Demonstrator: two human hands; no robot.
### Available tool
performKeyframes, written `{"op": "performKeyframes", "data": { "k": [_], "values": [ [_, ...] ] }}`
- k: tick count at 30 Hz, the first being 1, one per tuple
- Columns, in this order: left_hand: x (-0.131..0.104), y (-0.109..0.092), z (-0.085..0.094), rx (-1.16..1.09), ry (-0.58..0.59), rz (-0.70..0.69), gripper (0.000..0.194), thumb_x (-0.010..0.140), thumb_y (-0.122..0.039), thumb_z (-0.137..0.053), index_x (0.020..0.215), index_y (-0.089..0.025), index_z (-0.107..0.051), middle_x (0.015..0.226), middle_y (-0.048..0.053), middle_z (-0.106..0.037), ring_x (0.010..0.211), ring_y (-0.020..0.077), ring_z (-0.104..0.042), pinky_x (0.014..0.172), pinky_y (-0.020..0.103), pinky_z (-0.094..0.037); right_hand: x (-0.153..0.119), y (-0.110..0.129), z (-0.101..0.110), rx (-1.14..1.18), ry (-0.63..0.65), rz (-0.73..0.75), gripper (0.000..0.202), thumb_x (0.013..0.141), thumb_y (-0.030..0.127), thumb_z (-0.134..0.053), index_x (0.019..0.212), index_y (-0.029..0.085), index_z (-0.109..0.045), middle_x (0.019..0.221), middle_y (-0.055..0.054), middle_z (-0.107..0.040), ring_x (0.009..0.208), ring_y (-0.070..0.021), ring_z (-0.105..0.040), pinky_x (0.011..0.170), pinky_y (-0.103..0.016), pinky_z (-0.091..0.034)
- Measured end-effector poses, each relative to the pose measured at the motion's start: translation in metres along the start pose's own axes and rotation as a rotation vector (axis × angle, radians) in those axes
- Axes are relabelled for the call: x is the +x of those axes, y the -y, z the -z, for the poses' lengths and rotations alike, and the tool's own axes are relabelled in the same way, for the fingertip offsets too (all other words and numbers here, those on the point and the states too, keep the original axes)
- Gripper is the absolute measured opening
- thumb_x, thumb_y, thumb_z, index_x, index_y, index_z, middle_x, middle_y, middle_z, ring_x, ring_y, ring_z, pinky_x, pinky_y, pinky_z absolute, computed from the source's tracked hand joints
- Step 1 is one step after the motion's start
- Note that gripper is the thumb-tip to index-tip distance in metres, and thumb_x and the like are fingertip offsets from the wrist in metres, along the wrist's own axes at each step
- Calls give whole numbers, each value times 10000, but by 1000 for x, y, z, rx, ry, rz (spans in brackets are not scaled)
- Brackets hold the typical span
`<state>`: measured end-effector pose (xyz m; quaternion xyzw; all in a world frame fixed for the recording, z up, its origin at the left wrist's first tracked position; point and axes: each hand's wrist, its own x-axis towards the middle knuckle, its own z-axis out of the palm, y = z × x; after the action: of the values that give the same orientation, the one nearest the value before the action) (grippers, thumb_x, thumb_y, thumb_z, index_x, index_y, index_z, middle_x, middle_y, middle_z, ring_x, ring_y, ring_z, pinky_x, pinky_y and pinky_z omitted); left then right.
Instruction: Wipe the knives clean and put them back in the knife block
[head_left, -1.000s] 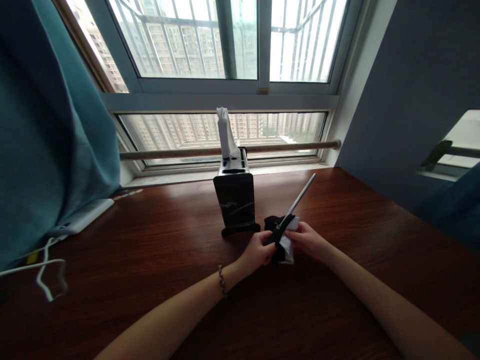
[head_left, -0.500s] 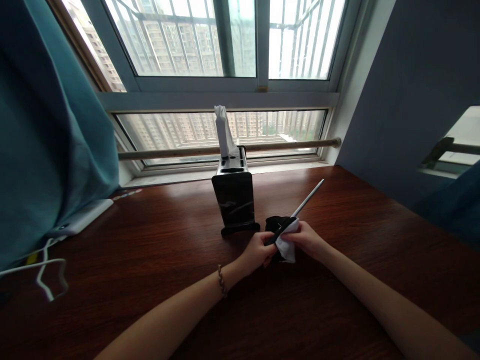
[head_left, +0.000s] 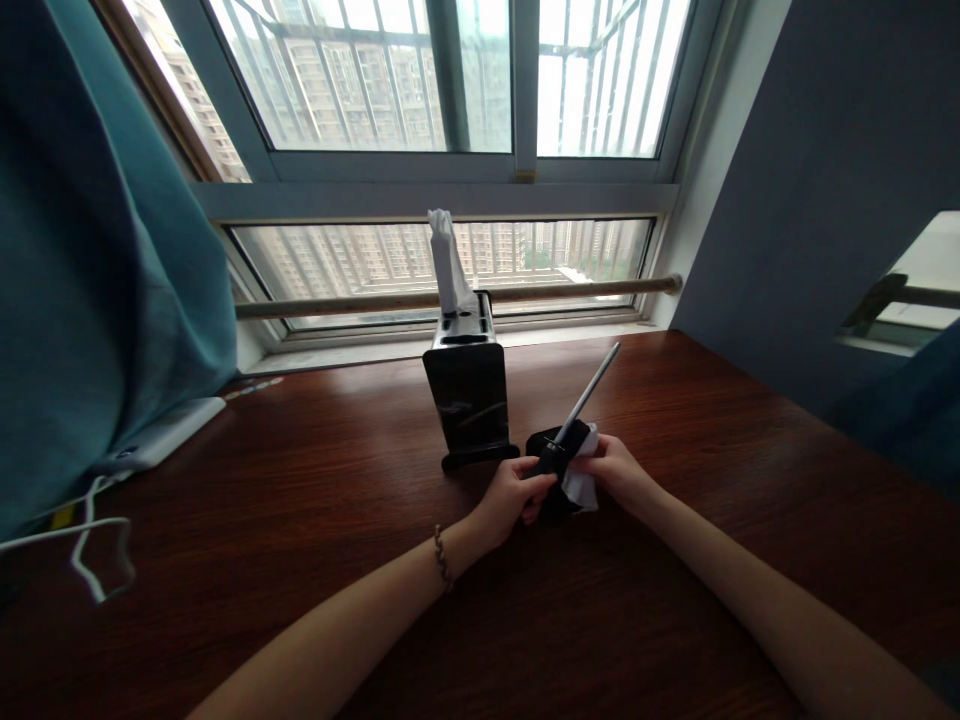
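My left hand (head_left: 517,493) is closed around the black handle of a slim silver rod (head_left: 589,394). The rod points up and away to the right; its exact kind cannot be made out. A black piece (head_left: 536,441), partly hidden, shows just behind the handle, and I cannot tell whether the two are joined. In my right hand (head_left: 616,466) a crumpled white tissue (head_left: 581,487) is pinched against the right side of the black part. Both hands are close together over the brown wooden table (head_left: 360,450).
A black stand (head_left: 469,400) stands beyond my left hand, with a tissue box (head_left: 466,325) behind it and a tissue sticking up. On the left lie a white power strip (head_left: 172,433) and cables (head_left: 91,560). A blue curtain (head_left: 172,270) hangs there; a window is behind.
The rod has swung left and more upright, baring the handle's collar. The tissue has shifted right, off the rod's base, with my right hand still holding it.
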<state>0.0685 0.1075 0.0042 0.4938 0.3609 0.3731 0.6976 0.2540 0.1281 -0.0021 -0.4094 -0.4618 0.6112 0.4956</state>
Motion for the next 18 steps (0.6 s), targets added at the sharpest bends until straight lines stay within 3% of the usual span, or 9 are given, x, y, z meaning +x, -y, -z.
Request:
{"op": "performKeyframes", "data": {
  "k": [11,18],
  "values": [
    [3,-5,9,-204,10,58,254,739,-276,-684,755,-177,-450,535,-97,-348,363,14,-219,339,151,-178,11,4,11,370,-259,0,386,464,213,-901,778,126,-695,793,-53,-702,694,-156,-634,651,-240,-518],
    [-1,-3,3,136,140,32,218,734,-305,-693,756,-144,-548,473,-77,-421,331,39,-324,309,165,-242,1,12,-2,385,-132,-11,358,496,214,-894,773,118,-689,776,-53,-693,673,-159,-632,625,-242,-527]
  ]
}}
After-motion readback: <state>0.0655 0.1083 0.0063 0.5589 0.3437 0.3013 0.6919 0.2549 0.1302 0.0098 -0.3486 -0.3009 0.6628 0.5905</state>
